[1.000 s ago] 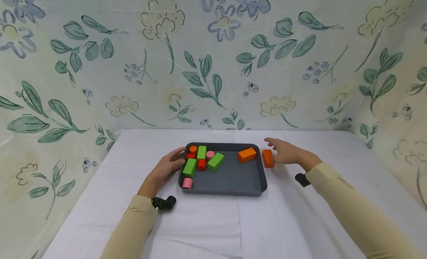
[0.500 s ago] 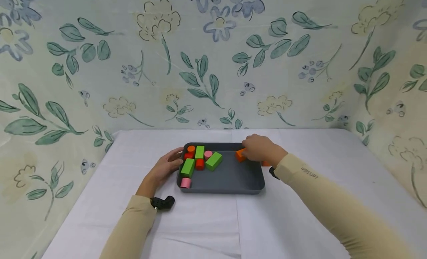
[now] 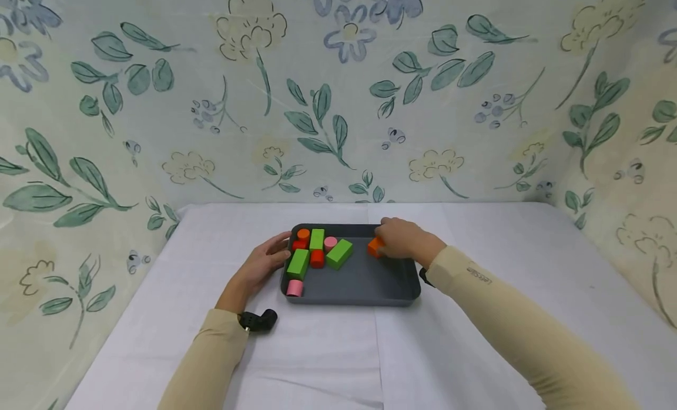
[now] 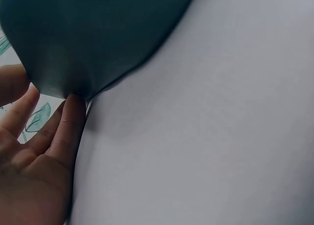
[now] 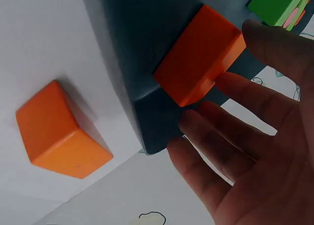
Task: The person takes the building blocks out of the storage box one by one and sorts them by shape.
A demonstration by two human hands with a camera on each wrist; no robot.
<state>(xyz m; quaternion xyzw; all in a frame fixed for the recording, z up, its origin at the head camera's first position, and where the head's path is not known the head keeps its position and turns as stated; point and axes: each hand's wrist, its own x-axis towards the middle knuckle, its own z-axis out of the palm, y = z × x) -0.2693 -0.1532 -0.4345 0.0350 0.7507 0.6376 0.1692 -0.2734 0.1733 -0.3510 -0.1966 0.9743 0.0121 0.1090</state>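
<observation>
A dark grey tray (image 3: 349, 284) lies on the white cloth. My left hand (image 3: 261, 263) touches the tray's left wall, fingers fairly straight; the left wrist view has its fingertips against the tray's corner. Inside the tray, toward the right, is an orange block (image 3: 375, 247), partly covered by my right hand (image 3: 404, 239). From the right wrist, the thumb and index finger (image 5: 255, 99) meet this block's near side, the other fingers loosely extended beside it. A second orange block (image 5: 59, 136) lies on the cloth outside the tray, hidden behind the right hand in the head view.
Several blocks fill the tray's left part: green blocks (image 3: 339, 254), red pieces (image 3: 317, 258), pink cylinders (image 3: 294, 288) and an orange cylinder (image 3: 304, 234). A floral cloth (image 3: 296, 163) hangs behind the table.
My right hand has moved left from the outer orange block to the one in the tray, which has since shifted slightly left. The left hand stays at the tray wall.
</observation>
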